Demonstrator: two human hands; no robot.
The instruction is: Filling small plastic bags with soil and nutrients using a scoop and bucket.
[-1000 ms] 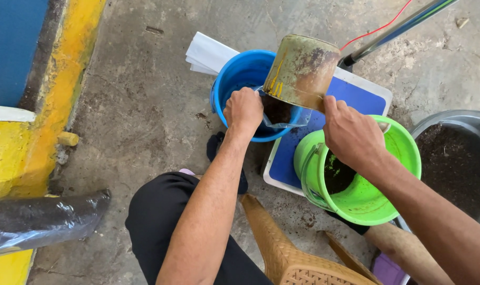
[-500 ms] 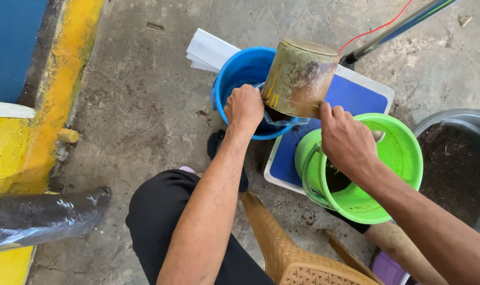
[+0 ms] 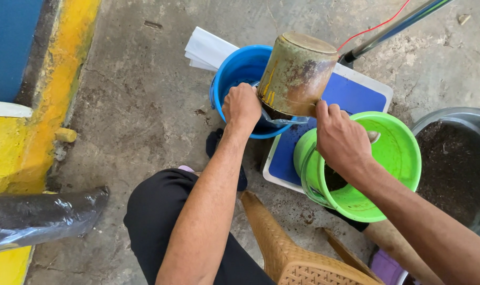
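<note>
Tipping a rusty metal can [image 3: 298,71] bottom-up above a blue bucket [image 3: 240,74] at the upper centre of the frame, a seated person grips it with both hands held apart: the left hand [image 3: 242,105] is closed on the can's lower rim over the blue bucket, while the right hand [image 3: 341,138] is closed on the opposite side of the rim, just above a green bucket [image 3: 393,158]. Dark matter shows inside the can's downturned mouth, and a thin metal tool [image 3: 284,121] juts between the two hands; which hand holds it cannot be told. Both buckets touch a flat blue platform with a white border [image 3: 356,95] lying on the concrete floor [image 3: 145,95], the green one resting on its lower right part. Folded white sheets [image 3: 208,50] lie behind the blue bucket. At the right edge of the frame a grey tub of dark soil [image 3: 451,163] stands beside the green bucket. A black plastic-wrapped roll [image 3: 39,216] lies at lower left near a yellow painted kerb [image 3: 34,121], and a brown woven plastic chair [image 3: 298,258] shows at the bottom centre beside the person's black-trousered knee [image 3: 160,211].
</note>
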